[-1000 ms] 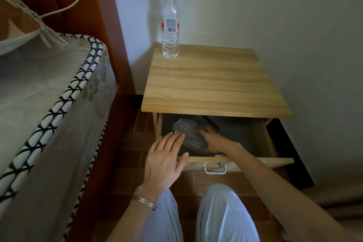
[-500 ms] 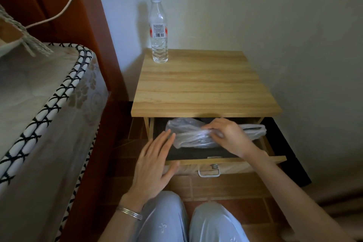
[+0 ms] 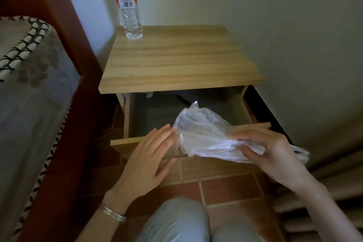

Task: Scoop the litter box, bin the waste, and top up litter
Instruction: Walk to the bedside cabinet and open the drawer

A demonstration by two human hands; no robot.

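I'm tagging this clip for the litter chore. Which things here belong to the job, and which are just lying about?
Job: plastic bag, gripped by the right hand; left hand, open beside it; probably the open drawer below.
Lying about: water bottle on the nightstand; mattress; bracelet.

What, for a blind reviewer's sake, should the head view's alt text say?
A person's right hand holds a clear plastic bag over the front of an open drawer in a wooden bedside table; the left hand, fingers straight, is beside the bag. A water bottle stands on its back left corner.
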